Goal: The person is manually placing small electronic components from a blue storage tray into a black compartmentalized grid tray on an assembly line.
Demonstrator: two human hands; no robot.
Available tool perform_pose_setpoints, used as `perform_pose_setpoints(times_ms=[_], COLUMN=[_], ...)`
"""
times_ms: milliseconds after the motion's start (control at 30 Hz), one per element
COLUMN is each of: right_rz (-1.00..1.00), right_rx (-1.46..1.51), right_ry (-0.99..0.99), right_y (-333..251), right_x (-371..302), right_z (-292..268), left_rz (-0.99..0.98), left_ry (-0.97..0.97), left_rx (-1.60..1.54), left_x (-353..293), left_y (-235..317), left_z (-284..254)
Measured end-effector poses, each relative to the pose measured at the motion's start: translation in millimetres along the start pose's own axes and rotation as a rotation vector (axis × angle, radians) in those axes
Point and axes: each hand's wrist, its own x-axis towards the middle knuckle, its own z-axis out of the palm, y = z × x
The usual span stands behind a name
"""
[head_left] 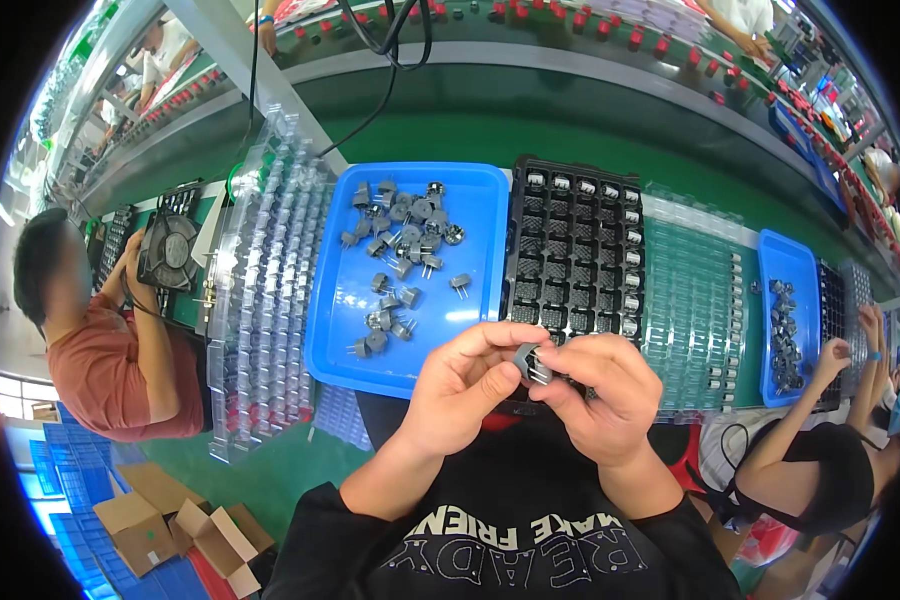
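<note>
In front of my chest I hold a small grey plug part with metal pins [533, 364]. My left hand [455, 390] pinches it from the left between thumb and fingers. From the right, the thumb and fingertips of my right hand [608, 390] close on the same part, by its pins. Just beyond my left hand lies a blue tray [475, 270], with several similar grey plug parts [405, 235] scattered in it. Past my right hand is a black compartment tray [518, 235]; small pale cylindrical pieces [585, 187] sit in its far row and right column.
Clear plastic trays [270, 270] stand stacked left of the blue tray. Another clear tray [690, 300] lies right of the black one, before a second blue tray [770, 262]. Co-workers sit at both sides. Black cables [390, 60] hang overhead; opened cardboard boxes [140, 520] are on the floor.
</note>
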Motion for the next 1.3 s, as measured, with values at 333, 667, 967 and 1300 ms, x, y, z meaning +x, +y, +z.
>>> perform_pose_setpoints(times_ms=[333,667,967,1300], right_rz=[-0.033,0.197,0.404,0.567], right_rx=[-0.005,0.111,-0.581,-0.642], right_ry=[0.000,-0.040,-0.145,-0.217], right_y=[4.6,8.2,37.7,52.9], right_x=[-1.9,-30.4,-66.0,-69.6], right_z=[7.5,2.4,-78.1,-121.7], left_rz=[-0.009,-0.023,0.011,0.010], left_ry=[-0.043,0.055,0.210,0.195], left_rx=[0.021,0.147,1.660,1.966], left_x=[-4.9,-24.8,0.5,2.2], left_y=[-4.7,-20.5,19.0,14.3], left_z=[-11.2,-1.6,-47.3,-67.9])
